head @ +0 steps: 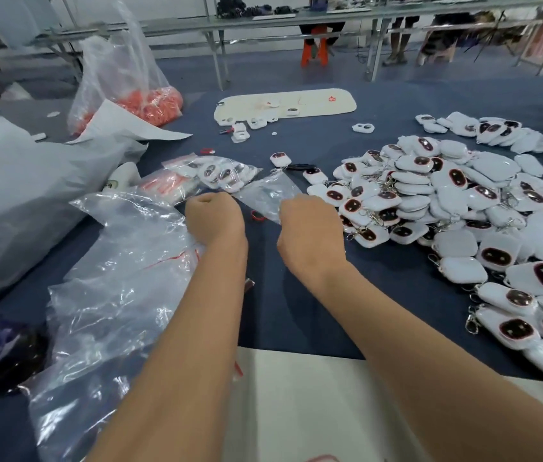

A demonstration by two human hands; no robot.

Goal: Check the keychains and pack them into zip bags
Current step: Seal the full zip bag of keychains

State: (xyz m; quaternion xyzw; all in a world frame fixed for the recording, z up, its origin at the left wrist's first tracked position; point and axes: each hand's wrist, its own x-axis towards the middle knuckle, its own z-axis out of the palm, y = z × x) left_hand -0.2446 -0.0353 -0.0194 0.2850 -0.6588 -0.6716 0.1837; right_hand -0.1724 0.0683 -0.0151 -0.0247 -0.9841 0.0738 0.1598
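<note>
A big heap of white keychains [446, 195] with dark oval faces covers the right half of the blue table [296, 311]. Both my hands are at the middle of the table with fingers curled. My left hand [213, 216] and my right hand [310, 228] each pinch an edge of a clear empty zip bag [267, 195] stretched between them. Just behind, a filled zip bag [220, 173] holds several keychains. One single keychain [280, 159] lies loose behind the empty bag.
Crumpled clear plastic [113, 278] lies at the left, beside a grey sack [30, 195]. A clear sack of orange pieces [150, 105] stands at the back left. A cream mat [283, 105] with small parts lies behind. White paper [296, 411] sits at the near edge.
</note>
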